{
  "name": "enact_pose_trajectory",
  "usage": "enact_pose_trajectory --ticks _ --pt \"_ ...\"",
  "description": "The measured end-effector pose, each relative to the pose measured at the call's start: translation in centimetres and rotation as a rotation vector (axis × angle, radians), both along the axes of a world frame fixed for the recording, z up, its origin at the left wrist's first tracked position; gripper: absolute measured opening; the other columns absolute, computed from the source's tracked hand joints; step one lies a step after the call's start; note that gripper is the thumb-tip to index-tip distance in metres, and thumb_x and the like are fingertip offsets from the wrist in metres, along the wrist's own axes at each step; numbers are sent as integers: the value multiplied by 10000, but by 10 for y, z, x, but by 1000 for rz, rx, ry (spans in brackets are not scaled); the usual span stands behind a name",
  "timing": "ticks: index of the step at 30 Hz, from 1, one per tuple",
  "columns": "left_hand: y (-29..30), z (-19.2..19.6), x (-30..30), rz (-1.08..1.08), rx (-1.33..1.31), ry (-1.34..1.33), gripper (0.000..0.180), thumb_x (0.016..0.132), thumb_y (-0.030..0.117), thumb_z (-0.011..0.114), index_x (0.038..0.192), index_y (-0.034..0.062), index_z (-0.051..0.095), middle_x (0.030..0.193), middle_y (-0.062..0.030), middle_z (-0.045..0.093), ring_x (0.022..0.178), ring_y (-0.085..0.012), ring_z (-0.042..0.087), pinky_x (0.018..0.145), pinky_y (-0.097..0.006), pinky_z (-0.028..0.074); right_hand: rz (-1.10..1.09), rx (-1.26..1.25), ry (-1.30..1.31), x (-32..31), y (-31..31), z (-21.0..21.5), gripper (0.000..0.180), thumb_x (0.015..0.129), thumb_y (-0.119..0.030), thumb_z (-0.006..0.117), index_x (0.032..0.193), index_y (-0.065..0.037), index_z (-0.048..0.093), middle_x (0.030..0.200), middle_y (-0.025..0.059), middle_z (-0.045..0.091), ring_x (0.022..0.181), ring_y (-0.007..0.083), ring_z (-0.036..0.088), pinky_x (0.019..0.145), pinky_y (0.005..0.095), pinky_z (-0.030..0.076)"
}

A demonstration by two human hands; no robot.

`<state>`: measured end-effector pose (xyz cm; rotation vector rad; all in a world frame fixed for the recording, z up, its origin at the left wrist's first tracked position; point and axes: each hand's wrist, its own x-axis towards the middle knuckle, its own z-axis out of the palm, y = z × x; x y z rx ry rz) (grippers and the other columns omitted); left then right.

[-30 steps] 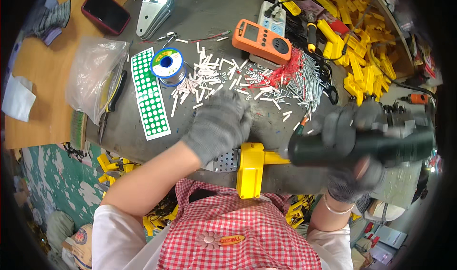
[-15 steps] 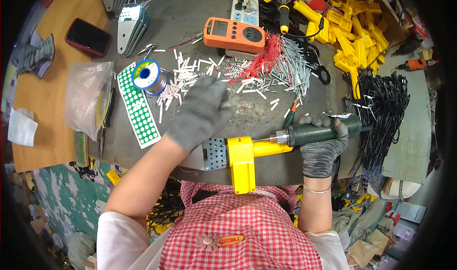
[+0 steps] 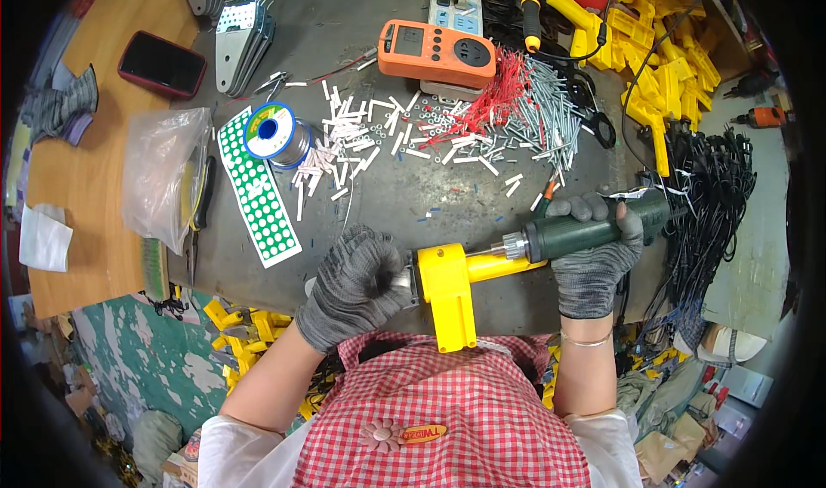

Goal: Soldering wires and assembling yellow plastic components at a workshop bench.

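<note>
My right hand [image 3: 598,260], in a grey knit glove, is wrapped round a dark green power screwdriver [image 3: 568,237]. The tool lies level, its silver chuck and bit pointing left along the handle of a yellow plastic housing [image 3: 449,307]. Whether the bit sits in a screw cannot be made out. Also gloved, my left hand [image 3: 357,286] has its fingers closed at the housing's left end, where a metal plate [image 3: 415,283] shows edge-on. A small pale piece [image 3: 400,279] shows between the thumb and the plate. The curled fingers hide the rest.
Small white tubes [image 3: 344,135], nuts, red wires [image 3: 490,96] and long screws [image 3: 551,114] lie scattered beyond my hands. A solder spool [image 3: 280,135] and a green-dot sticker sheet [image 3: 258,195] are at left. Yellow housings [image 3: 671,66] and black cables [image 3: 705,195] crowd the right side.
My left hand has come back from the loose parts to the housing's left end and closed there. The perforated plate has turned from face-up to edge-on. My right hand still holds the screwdriver.
</note>
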<state>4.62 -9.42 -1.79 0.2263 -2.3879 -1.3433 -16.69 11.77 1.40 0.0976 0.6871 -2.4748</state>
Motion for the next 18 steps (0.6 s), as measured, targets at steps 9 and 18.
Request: enact_pose_trajectory --ticks 9,18 --pt "0 5 -6 -21 1 -3 265 720 -10 746 879 83 555 853 -79 599 794 -273 584 737 -370 484 48 -39 -17 -5 -4 -1 241 811 -218 677 1006 -87 625 772 -10 566 751 170 539 870 407 439" --pt "1 4 -8 -14 -9 13 235 703 9 721 872 75 571 830 -98 584 785 -306 576 720 -399 476 94 -97 -3 -6 -3 -6 234 836 -223 667 1020 -86 618 765 -14 559 752 164 539 875 408 434"
